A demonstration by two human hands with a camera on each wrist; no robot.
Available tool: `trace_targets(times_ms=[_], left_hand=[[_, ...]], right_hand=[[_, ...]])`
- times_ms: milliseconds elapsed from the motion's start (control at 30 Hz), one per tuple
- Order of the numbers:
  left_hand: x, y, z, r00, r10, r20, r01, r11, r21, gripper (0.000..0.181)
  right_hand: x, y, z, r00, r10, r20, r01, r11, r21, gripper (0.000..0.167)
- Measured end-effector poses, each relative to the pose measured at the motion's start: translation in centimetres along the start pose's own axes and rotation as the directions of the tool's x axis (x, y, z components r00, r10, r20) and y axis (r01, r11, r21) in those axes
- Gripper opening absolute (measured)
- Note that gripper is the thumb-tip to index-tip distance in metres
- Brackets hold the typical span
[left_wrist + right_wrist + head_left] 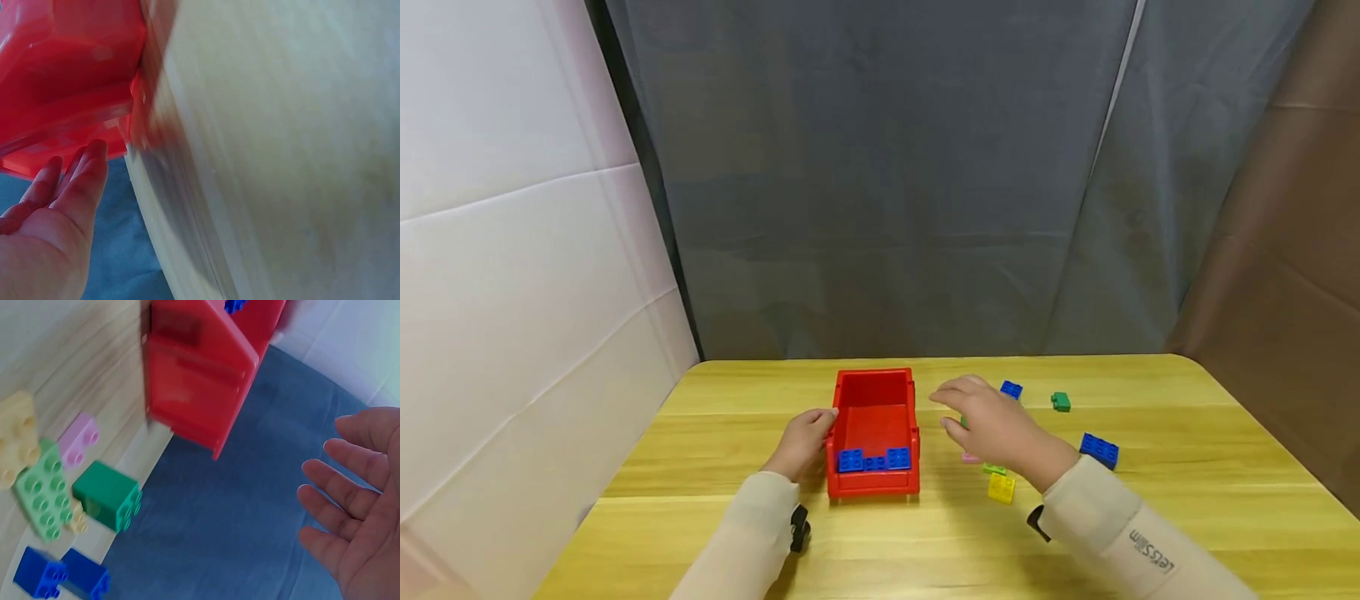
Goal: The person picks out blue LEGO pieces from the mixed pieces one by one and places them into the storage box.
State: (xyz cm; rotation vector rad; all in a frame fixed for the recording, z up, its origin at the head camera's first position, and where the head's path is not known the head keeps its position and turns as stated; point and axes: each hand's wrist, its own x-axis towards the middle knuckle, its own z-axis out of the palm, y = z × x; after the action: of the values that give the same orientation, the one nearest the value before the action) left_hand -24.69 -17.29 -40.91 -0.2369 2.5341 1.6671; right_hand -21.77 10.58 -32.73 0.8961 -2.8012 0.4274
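Observation:
A red open bin (874, 486) stands on the table, with blue bricks (874, 462) at its near end. My left hand (801, 442) rests against the bin's left side; in the left wrist view its fingers (84, 181) extend along the red wall. To the right of the bin, my right hand (1000, 425) hovers over loose toy bricks, holding nothing. Its fingers (340, 487) are spread and relaxed in the right wrist view. Below it lie a green brick (106, 494), a pink brick (78, 439), a light green brick (45, 487) and a yellow brick (1002, 488).
Farther right on the wooden table (700, 517) are a small green brick (1061, 402) and a larger blue brick (1099, 450). Another blue brick (1011, 389) lies behind my right hand. A grey curtain (880, 183) hangs behind the table.

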Motion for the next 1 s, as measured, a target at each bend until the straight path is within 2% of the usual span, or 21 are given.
trace_targets(times_ms=[133,400,600,767,1000], left_hand=[[-0.1,0.1,-0.4,1.0,0.01,0.001,-0.01,1.0,0.003,0.043],[-0.3,0.1,-1.0,1.0,0.014,-0.001,-0.014,1.0,0.016,0.043],[-0.6,0.1,-1.2,1.0,0.0,0.003,0.0,1.0,0.001,0.046],[-0.9,0.1,-1.3,1.0,-0.016,0.001,0.016,1.0,0.0,0.046],[-1.0,0.0,-1.5,0.999,-0.043,0.015,0.043,0.999,0.005,0.049]], right_hand=[[-0.8,1.0,-0.3,1.0,0.006,-0.025,-0.006,1.0,0.008,0.037],[-1.9,3.0,-0.6,0.992,0.122,-0.013,-0.12,0.988,0.094,0.045],[-2.5,4.4,-0.3,0.985,0.17,-0.02,-0.166,0.977,0.13,0.045],[-2.9,5.5,0.1,0.978,0.206,-0.034,-0.2,0.973,0.117,0.047],[-3.5,6.8,0.6,0.968,0.249,-0.002,-0.247,0.962,0.113,0.048]])
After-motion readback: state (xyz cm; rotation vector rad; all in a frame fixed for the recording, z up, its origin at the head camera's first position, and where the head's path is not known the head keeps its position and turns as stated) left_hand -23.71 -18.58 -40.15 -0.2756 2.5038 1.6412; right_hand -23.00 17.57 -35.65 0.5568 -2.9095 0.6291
